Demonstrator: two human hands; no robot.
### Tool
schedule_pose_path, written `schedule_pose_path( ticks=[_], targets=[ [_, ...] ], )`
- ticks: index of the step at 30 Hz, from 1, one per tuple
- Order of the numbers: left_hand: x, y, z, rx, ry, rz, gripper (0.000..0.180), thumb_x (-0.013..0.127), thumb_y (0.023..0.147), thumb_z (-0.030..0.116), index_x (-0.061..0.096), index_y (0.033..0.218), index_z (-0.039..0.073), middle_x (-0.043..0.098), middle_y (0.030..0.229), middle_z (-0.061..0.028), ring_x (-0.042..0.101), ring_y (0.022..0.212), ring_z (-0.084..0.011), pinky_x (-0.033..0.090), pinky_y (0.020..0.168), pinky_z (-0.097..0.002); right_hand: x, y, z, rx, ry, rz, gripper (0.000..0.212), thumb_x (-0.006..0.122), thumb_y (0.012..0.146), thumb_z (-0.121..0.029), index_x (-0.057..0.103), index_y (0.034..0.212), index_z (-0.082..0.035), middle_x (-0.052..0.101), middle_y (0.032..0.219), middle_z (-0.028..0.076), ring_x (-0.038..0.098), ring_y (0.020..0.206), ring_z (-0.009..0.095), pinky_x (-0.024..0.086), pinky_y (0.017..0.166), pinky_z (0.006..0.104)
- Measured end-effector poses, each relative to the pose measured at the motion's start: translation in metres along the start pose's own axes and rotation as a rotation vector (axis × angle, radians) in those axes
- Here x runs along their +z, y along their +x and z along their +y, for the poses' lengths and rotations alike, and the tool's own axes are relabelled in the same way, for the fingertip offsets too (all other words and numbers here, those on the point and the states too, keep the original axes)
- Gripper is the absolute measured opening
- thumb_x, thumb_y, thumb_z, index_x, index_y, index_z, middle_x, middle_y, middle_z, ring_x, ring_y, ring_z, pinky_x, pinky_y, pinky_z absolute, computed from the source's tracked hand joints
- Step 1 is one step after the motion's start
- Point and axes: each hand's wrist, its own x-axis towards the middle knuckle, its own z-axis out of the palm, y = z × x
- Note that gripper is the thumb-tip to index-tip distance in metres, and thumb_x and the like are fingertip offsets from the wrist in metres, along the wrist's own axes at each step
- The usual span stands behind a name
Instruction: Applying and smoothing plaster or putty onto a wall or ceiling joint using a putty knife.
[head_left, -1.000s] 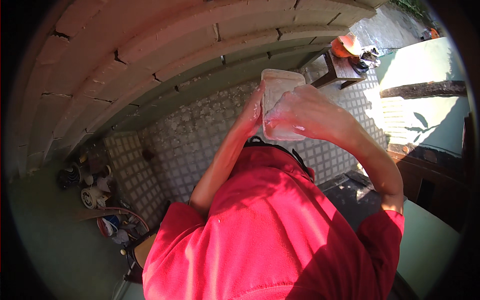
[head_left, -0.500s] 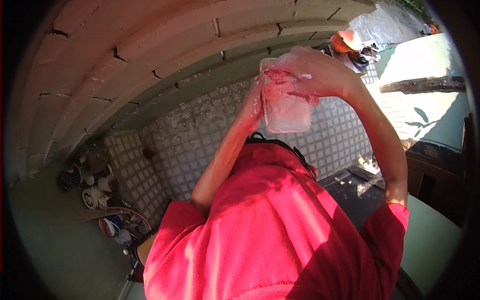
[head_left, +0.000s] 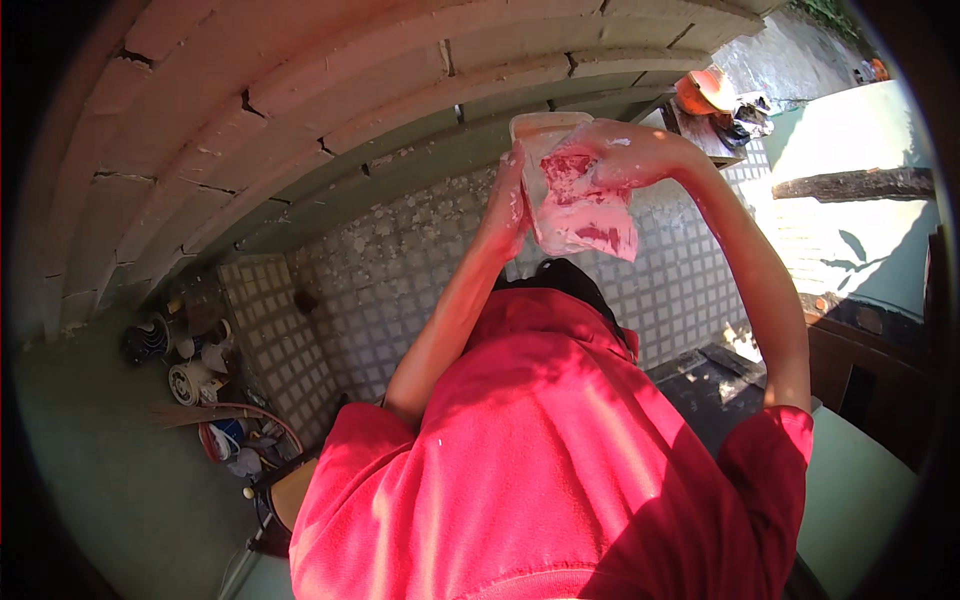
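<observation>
My left hand (head_left: 508, 212) is closed on the left side of a clear, box-shaped plastic tub (head_left: 538, 130), held out in front of my chest. White smears mark the hand. Over the tub, my right hand (head_left: 632, 155) grips a limp red piece (head_left: 585, 222) coated in white paste; it looks like a rag. Its lower end hangs across the tub's near part. White paste also sticks to the back of my right hand. The rag and my right hand hide most of the tub's inside.
A block wall (head_left: 330, 110) with gaps in its joints curves along the far left. Below lies a patterned tile floor (head_left: 370, 250) with pale flakes. Buckets and cans (head_left: 190, 380) stand at left. An orange helmet-like object (head_left: 705, 92) and a dark bench (head_left: 710, 385) are at right.
My right hand has drawn the rag up and spread it, so its paste-covered lower part now hangs over the tub's near end. The tub has tilted slightly.
</observation>
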Motion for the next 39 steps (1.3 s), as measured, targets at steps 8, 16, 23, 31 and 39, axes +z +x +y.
schedule_pose_path(
  ticks=[8,16,23,31,39],
  targets=[
    [0.020,0.007,-0.018,0.094,0.008,0.104,0.068,0.036,0.096,0.056,0.032,0.141,0.005,0.045,0.138,-0.0134,0.048,0.124,-0.0246,0.041,0.103,-0.0407,0.020,-0.022,0.073,0.168,0.846,0.036,0.030,0.065,0.076,-0.009,0.062,0.105,0.000,0.064,0.089,0.001,0.061,0.082,0.011,0.050,0.073,0.0254],
    [0.058,0.053,-0.057,0.210,-0.018,0.217,0.059,0.038,0.095,0.056,0.038,0.131,0.009,0.053,0.125,-0.0112,0.056,0.111,-0.0212,0.045,0.097,-0.0383,0.015,-0.084,0.108,0.080,1.209,0.199,0.033,0.059,0.079,-0.002,0.058,0.111,0.001,0.065,0.098,0.003,0.063,0.081,0.008,0.052,0.068,0.0210],
    [0.084,0.086,-0.108,0.154,-0.050,0.203,0.068,0.033,0.095,0.058,0.036,0.138,0.006,0.054,0.128,-0.0145,0.055,0.113,-0.0251,0.044,0.098,-0.0395,0.042,-0.136,0.179,-0.104,1.421,0.441,0.060,0.054,0.075,0.001,0.042,0.134,0.004,0.059,0.120,0.010,0.061,0.104,0.015,0.050,0.088,0.0283],
    [0.114,0.108,-0.143,0.201,-0.108,0.320,0.063,0.038,0.096,0.053,0.037,0.139,0.007,0.053,0.129,-0.0118,0.054,0.114,-0.0255,0.044,0.099,-0.0410,0.050,-0.165,0.211,-0.133,1.480,0.520,0.049,0.057,0.085,-0.001,0.043,0.133,0.002,0.056,0.124,0.010,0.056,0.111,0.015,0.047,0.094,0.0299],
    [0.103,0.138,-0.129,0.219,-0.143,0.363,0.064,0.038,0.096,0.054,0.035,0.140,0.007,0.051,0.131,-0.0129,0.052,0.118,-0.0261,0.042,0.102,-0.0414,0.033,-0.144,0.212,-0.110,1.472,0.673,0.050,0.056,0.084,0.001,0.044,0.132,0.002,0.058,0.121,0.010,0.058,0.107,0.015,0.048,0.092,0.0303]
  ],
)
